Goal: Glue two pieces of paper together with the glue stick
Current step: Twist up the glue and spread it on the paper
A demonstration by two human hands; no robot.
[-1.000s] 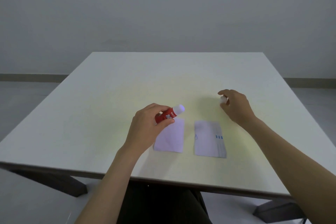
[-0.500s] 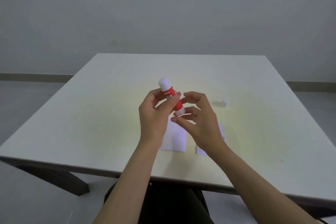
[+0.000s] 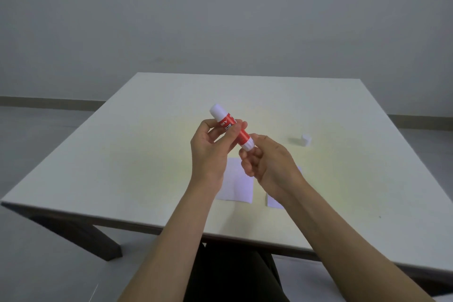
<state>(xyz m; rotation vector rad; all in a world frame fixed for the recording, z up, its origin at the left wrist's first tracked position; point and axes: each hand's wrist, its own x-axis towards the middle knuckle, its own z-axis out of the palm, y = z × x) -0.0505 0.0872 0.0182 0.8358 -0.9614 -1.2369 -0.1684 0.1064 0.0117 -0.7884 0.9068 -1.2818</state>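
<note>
At the centre of the frame both hands hold the glue stick (image 3: 231, 128) up above the table (image 3: 147, 154). The left hand (image 3: 212, 152) pinches the red barrel between thumb and fingers; the stick tilts, its white glue end toward the upper left and its ribbed white base toward the lower right. The right hand (image 3: 268, 167) has its fingers curled close around that base, apparently at the twist knob. A small white cap (image 3: 306, 140) stands alone on the table, right of centre, well apart from the hands.

Two papers lie flat below the hands near the table's front edge: the left paper (image 3: 239, 187) is partly hidden by the left wrist, and the right paper (image 3: 273, 201) is mostly covered by the right forearm.

The stick looks light, stiff and smooth, so a firm pinch at mid-barrel should steady it while the base is turned; the ribs give the fingers purchase. The exposed glue is likely soft and tacky, best kept off the skin and not wound out too far. The papers look thin and limp, and will probably slide or crease under the glue, so each wants pinning flat near an edge.
</note>
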